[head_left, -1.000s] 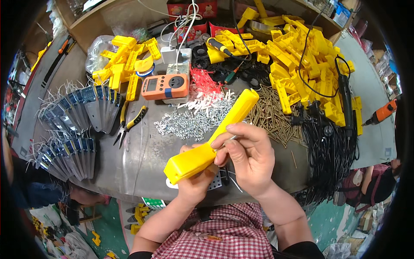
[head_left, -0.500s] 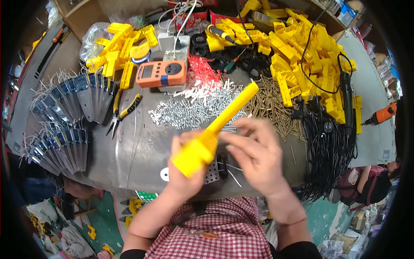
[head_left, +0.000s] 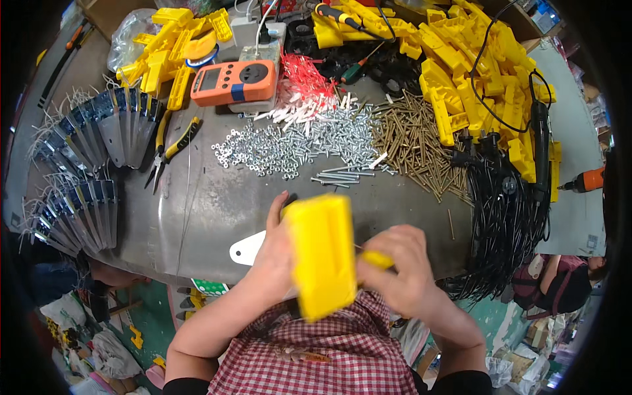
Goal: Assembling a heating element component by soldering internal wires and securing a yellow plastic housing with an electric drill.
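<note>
My left hand (head_left: 273, 260) is closed round a blocky yellow plastic housing (head_left: 322, 257), tilted up toward me and smeared by motion. Just right of it, my right hand (head_left: 401, 273) is closed on a small yellow-handled tool (head_left: 377, 259) with a thin shaft pointing at the housing; its kind is blurred. A pale flat plate (head_left: 247, 250) with a hole near its rounded end lies on the table, partly hidden behind my left wrist. Beyond both hands are loose silver screws (head_left: 339, 178), with small nuts (head_left: 257, 155) to their left.
Finned metal pieces with wires (head_left: 82, 210) and pliers (head_left: 172, 148) are at left. An orange multimeter (head_left: 234, 83) stands behind the screws. Brass-coloured screws (head_left: 415, 145), yellow housings (head_left: 480, 72), black cables (head_left: 503, 217) and an orange-handled tool (head_left: 586, 180) lie right.
The yellow housing has turned from slanting away to standing broad side toward me, lower down. My right hand has moved down and now holds the yellow-handled tool. The view has shifted slightly.
</note>
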`<action>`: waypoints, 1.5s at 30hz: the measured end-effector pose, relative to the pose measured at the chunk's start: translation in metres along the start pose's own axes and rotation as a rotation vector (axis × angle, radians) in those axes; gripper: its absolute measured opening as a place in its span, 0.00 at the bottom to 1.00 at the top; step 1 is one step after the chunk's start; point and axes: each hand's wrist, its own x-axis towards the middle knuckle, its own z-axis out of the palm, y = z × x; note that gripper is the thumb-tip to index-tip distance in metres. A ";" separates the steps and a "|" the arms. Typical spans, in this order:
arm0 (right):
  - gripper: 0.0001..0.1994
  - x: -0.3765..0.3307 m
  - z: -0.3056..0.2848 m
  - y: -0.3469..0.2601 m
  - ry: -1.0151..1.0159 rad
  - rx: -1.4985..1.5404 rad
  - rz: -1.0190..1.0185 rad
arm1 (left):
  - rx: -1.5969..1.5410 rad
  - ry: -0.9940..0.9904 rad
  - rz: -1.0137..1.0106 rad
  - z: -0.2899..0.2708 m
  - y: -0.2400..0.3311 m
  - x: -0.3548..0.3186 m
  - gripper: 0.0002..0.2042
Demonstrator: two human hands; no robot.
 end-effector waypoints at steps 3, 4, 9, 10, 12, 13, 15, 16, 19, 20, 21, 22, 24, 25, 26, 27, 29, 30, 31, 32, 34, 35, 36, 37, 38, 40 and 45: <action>0.17 -0.040 0.002 0.028 -0.095 -0.224 0.286 | -0.074 0.019 -0.048 -0.001 0.002 0.002 0.32; 0.17 -0.042 0.000 0.032 -0.100 -0.217 0.293 | -0.084 0.007 -0.043 -0.002 0.000 0.003 0.32; 0.21 -0.005 -0.030 0.029 -0.248 -0.343 0.163 | -0.124 -0.019 -0.041 -0.004 -0.006 0.003 0.33; 0.23 0.003 -0.033 0.026 -0.283 -0.341 0.139 | -0.149 -0.025 -0.035 -0.005 -0.007 0.003 0.33; 0.23 0.017 -0.033 0.023 -0.323 -0.325 0.119 | -0.173 -0.029 -0.029 -0.005 -0.008 0.003 0.33; 0.23 0.021 -0.034 0.022 -0.367 -0.316 0.100 | -0.170 -0.016 -0.029 -0.004 -0.008 0.002 0.33; 0.23 0.021 -0.037 0.022 -0.401 -0.305 0.105 | -0.173 0.002 -0.021 -0.001 -0.006 0.004 0.33; 0.23 0.018 -0.035 0.021 -0.393 -0.293 0.118 | -0.159 -0.001 -0.059 0.000 -0.001 0.007 0.33; 0.21 0.000 -0.014 0.025 -0.233 -0.224 0.121 | -0.127 -0.021 -0.116 0.005 0.007 0.007 0.33; 0.20 0.001 -0.010 0.028 -0.201 -0.125 0.124 | -0.090 -0.043 -0.159 0.009 0.007 0.009 0.33; 0.19 -0.001 -0.013 0.033 -0.165 -0.026 0.126 | -0.049 -0.020 -0.134 0.006 0.009 0.009 0.32; 0.19 -0.004 -0.026 0.044 -0.165 -0.076 0.144 | -0.001 0.030 -0.133 0.006 0.009 0.005 0.33; 0.16 -0.002 -0.052 0.078 0.090 -0.213 0.153 | 0.039 0.050 -0.149 0.004 0.011 -0.002 0.33; 0.13 -0.007 -0.081 0.107 0.297 -0.443 0.263 | 0.073 0.072 -0.149 0.004 0.012 -0.003 0.32; 0.12 -0.011 -0.101 0.124 0.557 -0.507 0.691 | 0.075 0.073 -0.148 0.005 0.009 -0.006 0.32; 0.12 -0.040 -0.144 0.157 0.631 -0.878 0.625 | 0.059 0.068 -0.130 0.005 0.010 -0.005 0.33; 0.21 -0.090 -0.194 0.194 0.509 -1.049 1.017 | 0.054 0.060 -0.115 0.005 0.011 -0.001 0.33; 0.31 -0.094 -0.206 0.208 0.429 -0.692 1.147 | 0.053 0.057 -0.119 0.005 0.012 -0.001 0.33; 0.31 -0.093 -0.210 0.213 0.421 -0.674 1.142 | 0.054 0.052 -0.133 0.004 0.012 -0.003 0.33; 0.35 -0.088 -0.211 0.217 0.433 -0.741 1.060 | 0.068 0.049 -0.154 0.003 0.012 -0.004 0.33; 0.38 -0.094 -0.220 0.226 0.525 -0.892 0.784 | 0.038 0.018 -0.114 0.000 0.013 -0.003 0.34; 0.37 -0.099 -0.219 0.227 0.605 -0.969 0.590 | 0.012 -0.010 -0.087 -0.001 0.013 -0.002 0.34; 0.34 -0.086 -0.214 0.200 0.666 -0.529 0.817 | -0.009 -0.003 -0.072 0.006 0.009 -0.001 0.34; 0.31 -0.072 -0.209 0.167 0.690 -0.059 1.025 | -0.018 -0.002 -0.066 0.007 0.008 -0.005 0.34; 0.28 -0.071 -0.205 0.150 0.811 0.360 0.898 | -0.038 -0.021 -0.059 0.002 0.009 -0.005 0.35; 0.25 -0.066 -0.174 0.136 0.898 0.822 0.757 | -0.064 -0.046 -0.066 0.001 0.009 -0.007 0.35; 0.26 -0.033 -0.067 0.088 1.014 1.304 0.465 | 0.019 -0.067 -0.112 0.003 0.015 -0.006 0.37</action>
